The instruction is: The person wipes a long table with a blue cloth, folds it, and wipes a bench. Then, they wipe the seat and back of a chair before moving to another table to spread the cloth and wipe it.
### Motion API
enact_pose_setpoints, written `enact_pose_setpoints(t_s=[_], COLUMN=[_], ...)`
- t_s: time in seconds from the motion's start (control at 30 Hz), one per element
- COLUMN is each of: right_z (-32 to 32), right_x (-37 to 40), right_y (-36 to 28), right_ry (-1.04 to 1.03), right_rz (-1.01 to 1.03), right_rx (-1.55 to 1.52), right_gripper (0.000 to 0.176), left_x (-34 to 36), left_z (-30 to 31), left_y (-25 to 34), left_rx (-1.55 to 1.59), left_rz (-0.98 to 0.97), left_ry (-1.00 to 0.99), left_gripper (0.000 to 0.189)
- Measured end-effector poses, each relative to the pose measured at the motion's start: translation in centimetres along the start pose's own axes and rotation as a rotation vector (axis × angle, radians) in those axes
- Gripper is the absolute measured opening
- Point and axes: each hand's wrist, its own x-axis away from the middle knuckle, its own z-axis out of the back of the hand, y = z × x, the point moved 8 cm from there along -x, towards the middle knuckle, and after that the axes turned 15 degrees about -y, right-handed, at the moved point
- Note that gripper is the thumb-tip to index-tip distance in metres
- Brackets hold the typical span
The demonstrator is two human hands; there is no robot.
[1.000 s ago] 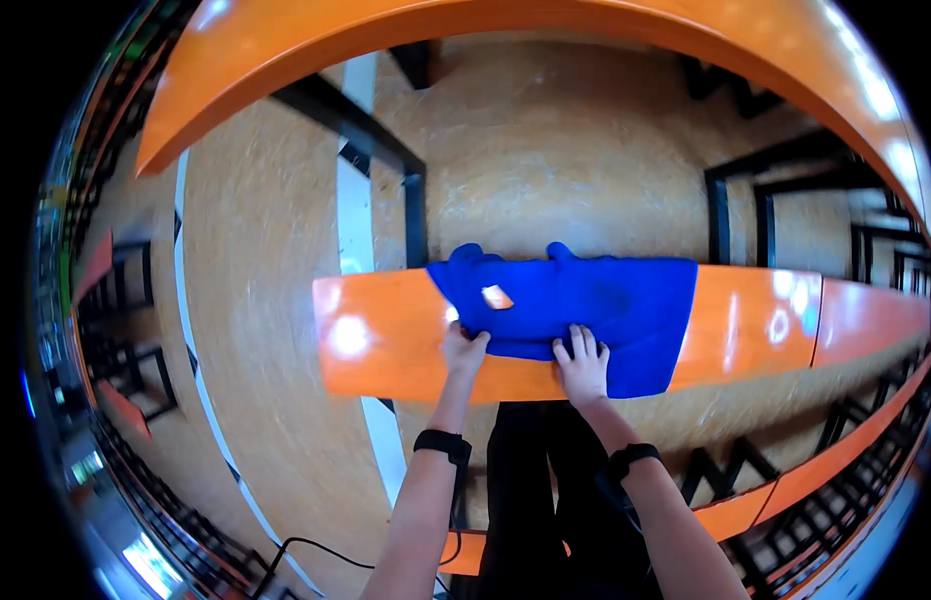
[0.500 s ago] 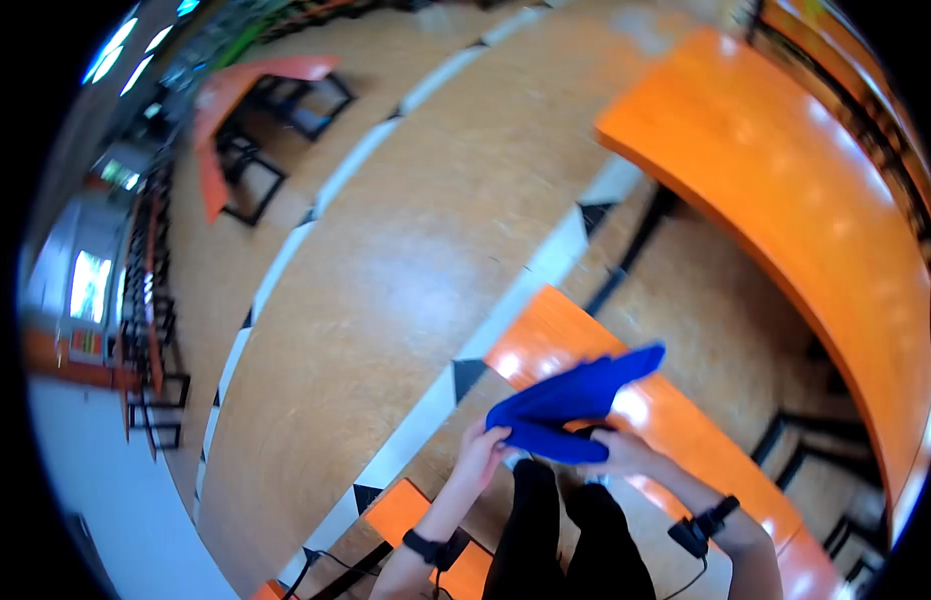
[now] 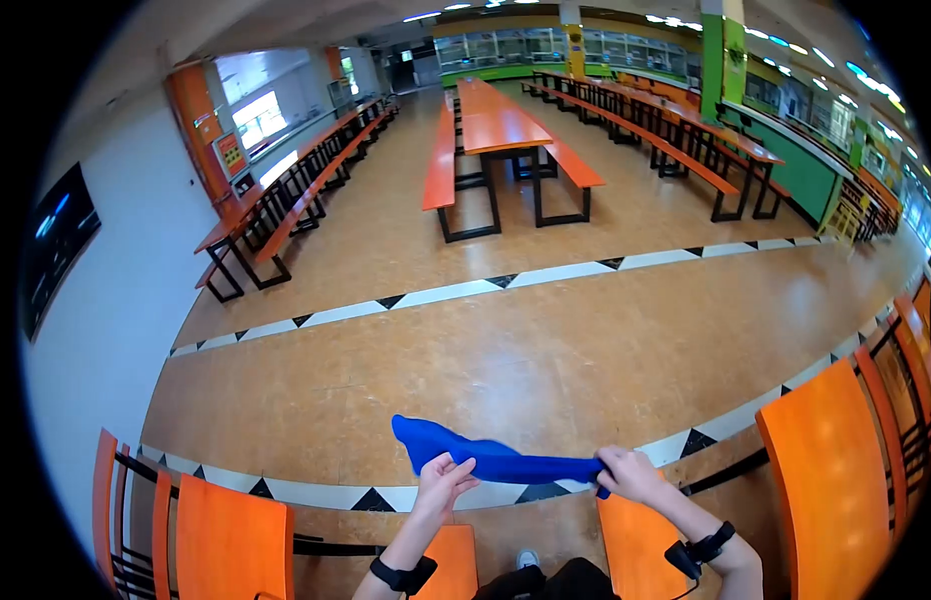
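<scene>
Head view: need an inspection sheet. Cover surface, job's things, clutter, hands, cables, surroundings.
Surface: wood-tone floor crossed by a black-and-white tile band; an orange bench sits low in the picture under the hands.
Job's things: blue cloth, pulled out lengthwise in the air between both hands, one end sticking out past the left hand.
Clutter: nothing seen.
Hands: left hand closed on the cloth; right hand closed on its other end; black wristbands on both arms.
Cables: nothing seen.
Surroundings: long rows of orange tables with benches, white wall on the left, green wall on the right.
</scene>
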Motion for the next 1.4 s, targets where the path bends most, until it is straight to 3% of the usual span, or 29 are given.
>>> enact_pose_setpoints(t_s=[0.17, 0.37, 0.47, 0.5, 0.6, 0.73, 0.8, 0.87, 0.93, 1.03, 1.2, 1.4], right_z=[3.2, 1.1, -3.0, -4.1, -4.6, -1.5, 2.6, 5.6, 6.4, 8.1, 14.5, 20.5], right_x=[-3.7, -7.2, -10.6, -12.0, -16.8, -24.1, -27.8, -31.1, -34.2, -38.6, -45.7, -52.7], right_y=[-0.6, 4.0, 7.3, 8.8, 12.6, 16.4, 16.2, 17.1, 19.7, 23.5, 28.3, 37.5], right_ry=[0.070, -0.022, -0.307, -0.444, -0.589, -0.543, -0.451, -0.492, -0.294, -0.158, 0.170, 0.303], right_rz=[0.027, -0.013, -0.021, -0.114, -0.235, -0.230, -0.127, -0.185, -0.143, -0.174, -0.097, -0.285], right_rx=[0.099, -0.077, -0.233, -0.257, -0.261, -0.438, -0.491, -0.404, -0.005, 0.072, -0.030, -0.158], right_gripper=[0.020, 0.024, 0.024, 0.028, 0.033, 0.036, 0.041, 0.048, 0.043, 0.034, 0.031, 0.042], left_x=[-2.6, -9.1, -13.9, -15.5, -20.5, -28.8, -32.6, -36.9, -40.3, -45.0, -56.6, -72.8], left_z=[1.6, 4.5, 8.3, 9.5, 11.2, 13.4, 14.7, 15.2, 15.8, 16.0, 16.6, 12.3], left_y=[2.5, 0.7, -2.1, -3.1, -3.0, -0.4, 2.0, 4.5, 6.6, 9.6, 15.6, 20.8], left_rx=[0.215, 0.391, 0.422, 0.426, 0.439, 0.485, 0.413, 0.405, 0.416, 0.426, 0.325, 0.269], left_rz=[-0.017, 0.209, 0.363, 0.407, 0.493, 0.543, 0.506, 0.484, 0.465, 0.435, 0.350, 0.327], left_ry=[-0.024, -0.071, -0.018, -0.001, 0.019, 0.049, 0.148, 0.132, 0.111, 0.086, -0.009, -0.190], left_gripper=[0.008, 0.010, 0.010, 0.010, 0.009, 0.010, 0.012, 0.011, 0.012, 0.015, 0.018, 0.019])
